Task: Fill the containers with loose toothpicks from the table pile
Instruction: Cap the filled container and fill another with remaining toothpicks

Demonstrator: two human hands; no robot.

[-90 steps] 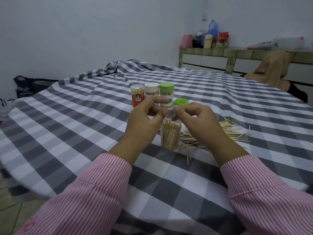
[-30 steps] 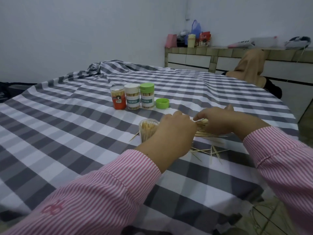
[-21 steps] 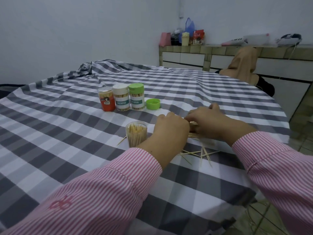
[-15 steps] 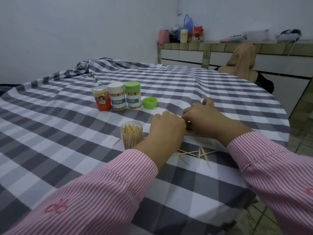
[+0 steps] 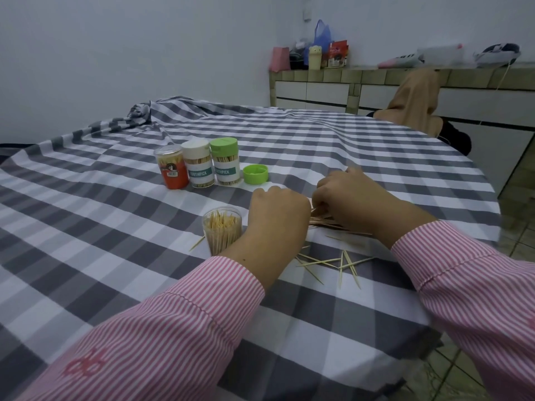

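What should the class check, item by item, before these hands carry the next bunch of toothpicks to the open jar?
1. Open jar upright, mouth uncovered: ok.
2. Room left in the jar: cannot tell; toothpicks already reach near its rim.
3. Left hand and right hand both at the toothpick pile: ok.
4. Bunch firmly held: cannot tell; the fingers are hidden behind the hands.
5. Path from pile to jar free: not ok; the left hand sits between them.
6. Loose green lid within reach, beside the three closed jars: ok.
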